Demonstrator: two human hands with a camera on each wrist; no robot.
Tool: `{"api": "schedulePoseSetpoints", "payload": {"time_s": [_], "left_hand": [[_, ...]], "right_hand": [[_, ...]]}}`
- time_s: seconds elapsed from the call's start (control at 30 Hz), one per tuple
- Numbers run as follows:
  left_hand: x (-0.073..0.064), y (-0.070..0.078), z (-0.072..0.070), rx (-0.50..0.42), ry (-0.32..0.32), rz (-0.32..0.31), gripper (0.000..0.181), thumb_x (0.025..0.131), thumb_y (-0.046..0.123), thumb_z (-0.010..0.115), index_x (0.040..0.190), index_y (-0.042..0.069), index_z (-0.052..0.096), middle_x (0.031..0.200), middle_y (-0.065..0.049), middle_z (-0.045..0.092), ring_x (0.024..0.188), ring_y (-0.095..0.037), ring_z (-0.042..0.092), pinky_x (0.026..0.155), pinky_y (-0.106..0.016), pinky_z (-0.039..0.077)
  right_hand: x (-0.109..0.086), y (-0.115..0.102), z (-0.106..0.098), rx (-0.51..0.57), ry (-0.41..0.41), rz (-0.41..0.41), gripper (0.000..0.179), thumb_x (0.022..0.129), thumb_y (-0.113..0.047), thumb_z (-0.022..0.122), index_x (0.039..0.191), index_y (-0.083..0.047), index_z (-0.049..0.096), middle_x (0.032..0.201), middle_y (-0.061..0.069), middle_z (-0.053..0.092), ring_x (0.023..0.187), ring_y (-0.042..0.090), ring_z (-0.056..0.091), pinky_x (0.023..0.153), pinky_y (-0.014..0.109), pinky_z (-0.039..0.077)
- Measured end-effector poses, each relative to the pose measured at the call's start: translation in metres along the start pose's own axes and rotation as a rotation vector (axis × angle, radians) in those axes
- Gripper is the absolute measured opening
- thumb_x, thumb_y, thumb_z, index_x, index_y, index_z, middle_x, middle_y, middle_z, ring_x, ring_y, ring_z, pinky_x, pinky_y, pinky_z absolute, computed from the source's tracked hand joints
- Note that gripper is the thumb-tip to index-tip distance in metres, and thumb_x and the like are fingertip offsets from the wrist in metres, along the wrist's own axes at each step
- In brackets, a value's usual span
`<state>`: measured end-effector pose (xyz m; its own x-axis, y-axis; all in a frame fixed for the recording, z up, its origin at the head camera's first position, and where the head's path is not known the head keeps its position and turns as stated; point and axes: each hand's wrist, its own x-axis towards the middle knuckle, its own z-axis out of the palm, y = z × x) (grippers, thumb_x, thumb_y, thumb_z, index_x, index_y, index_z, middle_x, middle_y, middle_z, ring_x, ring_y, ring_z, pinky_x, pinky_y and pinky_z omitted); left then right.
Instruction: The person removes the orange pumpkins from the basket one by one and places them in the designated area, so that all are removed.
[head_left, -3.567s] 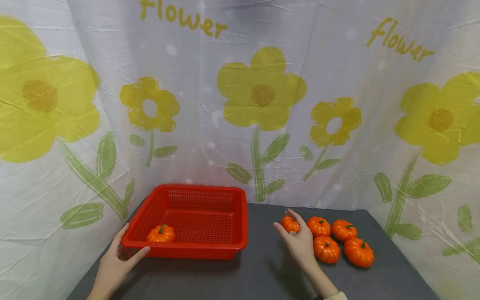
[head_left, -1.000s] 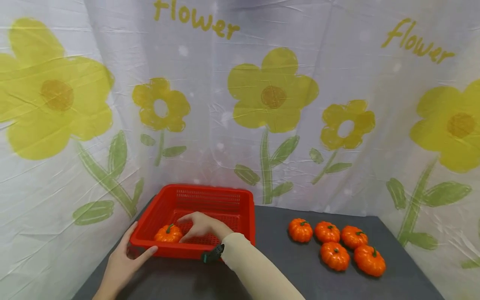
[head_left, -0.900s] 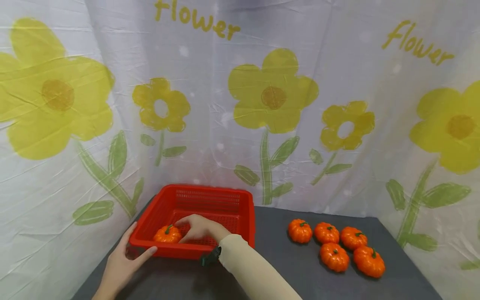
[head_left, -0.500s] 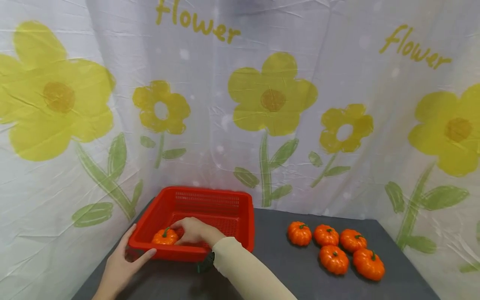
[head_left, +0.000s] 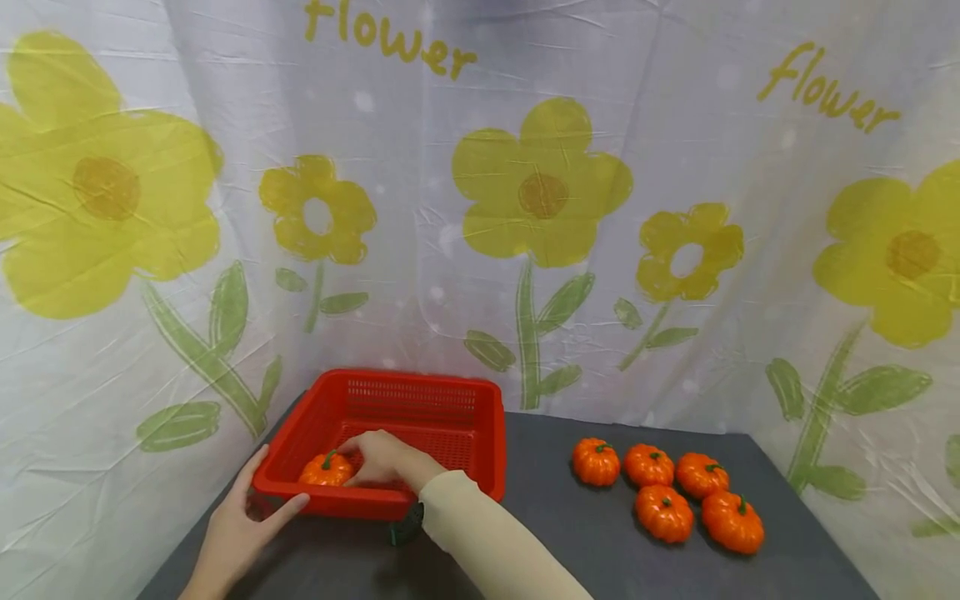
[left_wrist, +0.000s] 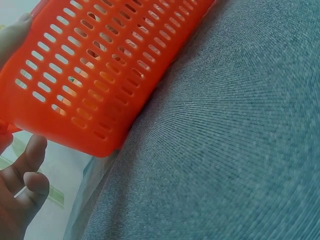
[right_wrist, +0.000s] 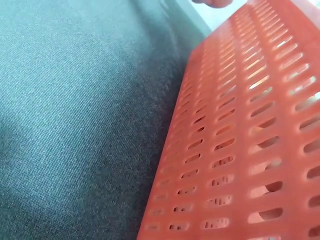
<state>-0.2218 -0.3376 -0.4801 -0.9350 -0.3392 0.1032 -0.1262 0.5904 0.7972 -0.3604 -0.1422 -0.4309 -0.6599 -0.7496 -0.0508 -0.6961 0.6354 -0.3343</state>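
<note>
A red perforated plastic basket [head_left: 420, 385] stands at the left of the table. My left hand [head_left: 228, 537] grips its near left corner, thumb along the front rim and fingers at the left side. In the left wrist view the thumb [left_wrist: 19, 32] lies by the rim, other fingers below the corner. Inside the basket, at its near left, sits a small orange toy pumpkin [head_left: 324, 471] with a green stem. My right hand [head_left: 378, 461] reaches over the front rim and holds this pumpkin's right side between thumb and fingers. The right wrist view mostly shows the basket's perforated wall [right_wrist: 240, 130].
Several more orange pumpkins [head_left: 664, 514] lie grouped on the right of the dark grey table [head_left: 555, 500]. A white curtain [head_left: 405, 317] printed with yellow flowers encloses the back and sides.
My right hand has gone from the pumpkin group on the right into the basket, then slightly left onto the pumpkin there. My left hand stays at the basket corner.
</note>
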Motion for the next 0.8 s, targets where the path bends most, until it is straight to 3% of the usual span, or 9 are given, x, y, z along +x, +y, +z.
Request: {"api": "schedulePoseSetpoints", "payload": {"time_s": [0.3, 0.6, 0.8], "left_hand": [[0.002, 0.001, 0.001, -0.005, 0.009, 0.021, 0.113, 0.089, 0.058, 0.082, 0.171, 0.018, 0.016, 0.096, -0.010, 0.061, 0.079, -0.019, 0.053, 0.064, -0.029, 0.045], [0.002, 0.001, 0.000, 0.004, -0.002, 0.008, 0.115, 0.089, 0.060, 0.081, 0.171, 0.016, 0.015, 0.098, -0.011, 0.062, 0.081, -0.019, 0.054, 0.066, -0.029, 0.046], [0.003, 0.000, 0.000, 0.008, -0.013, -0.006, 0.116, 0.089, 0.062, 0.080, 0.172, 0.016, 0.013, 0.098, -0.011, 0.062, 0.082, -0.020, 0.054, 0.066, -0.030, 0.046]], "right_hand": [[0.001, 0.002, -0.001, -0.023, -0.014, -0.013, 0.058, 0.093, -0.031, 0.084, 0.146, -0.021, 0.066, 0.135, -0.008, 0.070, 0.123, 0.005, 0.062, 0.106, 0.020, 0.046], [-0.006, 0.004, -0.003, 0.153, 0.072, 0.051, 0.057, 0.087, -0.034, 0.088, 0.139, -0.018, 0.072, 0.128, -0.011, 0.072, 0.110, 0.000, 0.063, 0.096, 0.019, 0.051], [-0.013, 0.012, -0.013, 0.249, 0.144, 0.075, 0.066, 0.082, -0.040, 0.091, 0.139, -0.016, 0.071, 0.131, -0.009, 0.070, 0.119, 0.004, 0.062, 0.100, 0.023, 0.051]]}}
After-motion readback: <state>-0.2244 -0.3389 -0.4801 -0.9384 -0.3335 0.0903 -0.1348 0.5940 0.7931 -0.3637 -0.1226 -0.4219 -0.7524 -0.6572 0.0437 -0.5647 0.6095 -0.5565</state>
